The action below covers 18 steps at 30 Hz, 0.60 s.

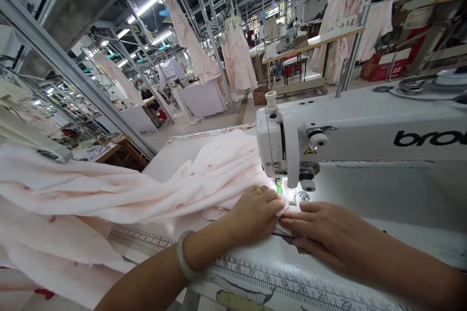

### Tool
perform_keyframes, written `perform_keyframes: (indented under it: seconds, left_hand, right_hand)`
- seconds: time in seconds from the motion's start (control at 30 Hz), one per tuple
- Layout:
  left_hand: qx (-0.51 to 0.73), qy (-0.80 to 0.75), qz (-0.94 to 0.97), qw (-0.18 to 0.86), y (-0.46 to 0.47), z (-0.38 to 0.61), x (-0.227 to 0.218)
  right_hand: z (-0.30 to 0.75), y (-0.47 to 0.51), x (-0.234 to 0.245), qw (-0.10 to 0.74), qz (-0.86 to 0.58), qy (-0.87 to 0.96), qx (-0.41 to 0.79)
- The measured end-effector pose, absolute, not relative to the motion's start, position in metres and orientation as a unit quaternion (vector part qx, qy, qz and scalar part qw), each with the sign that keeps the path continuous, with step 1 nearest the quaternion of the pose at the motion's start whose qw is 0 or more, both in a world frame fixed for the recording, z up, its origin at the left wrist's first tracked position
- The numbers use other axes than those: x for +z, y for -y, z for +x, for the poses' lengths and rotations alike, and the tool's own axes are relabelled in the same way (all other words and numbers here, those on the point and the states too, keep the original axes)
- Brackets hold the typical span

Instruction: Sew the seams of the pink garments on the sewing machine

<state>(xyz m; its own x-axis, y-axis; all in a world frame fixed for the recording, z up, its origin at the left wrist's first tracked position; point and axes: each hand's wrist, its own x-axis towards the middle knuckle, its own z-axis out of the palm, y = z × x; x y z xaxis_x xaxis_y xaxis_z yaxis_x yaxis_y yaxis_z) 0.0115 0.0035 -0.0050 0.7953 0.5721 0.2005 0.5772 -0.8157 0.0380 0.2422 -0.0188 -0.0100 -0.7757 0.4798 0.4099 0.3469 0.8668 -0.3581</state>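
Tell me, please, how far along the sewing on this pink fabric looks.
Done: pale pink dresses hang in the background. In hand: the left hand and right hand press a folded fabric edge just below the head of the Brother sewing machine. Left: most of the pink fabric lies bunched left of the machine; how much is stitched cannot be seen.

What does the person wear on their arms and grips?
The left grip has a thin gold ring on one finger, and a thick, pale grey-green bangle sits at that wrist. The right grip shows no jewellery. Both forearms are bare, with no sleeves or gloves.
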Motion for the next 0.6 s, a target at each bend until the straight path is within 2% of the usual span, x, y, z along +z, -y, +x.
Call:
perform_keyframes:
  seconds: [0.1,0.23,0.43,0.6]
  left_hand:
    - [-0.096,0.305,-0.947,0.013,-0.01,0.012,-0.004]
    - [-0.129,0.333,-0.934,0.0,-0.005,0.01,0.0]
    - [-0.171,0.375,-0.911,-0.006,0.001,0.004,0.002]
    - [-0.13,0.328,-0.936,0.015,0.004,0.008,0.0]
  right_hand:
    - [0.244,0.014,-0.014,0.287,-0.226,0.928,0.078]
    - [0.246,0.011,-0.011,0.273,-0.214,0.936,0.055]
    - [0.244,0.012,-0.001,0.249,-0.182,0.944,0.114]
    - [0.243,0.015,0.003,0.245,-0.179,0.942,0.145]
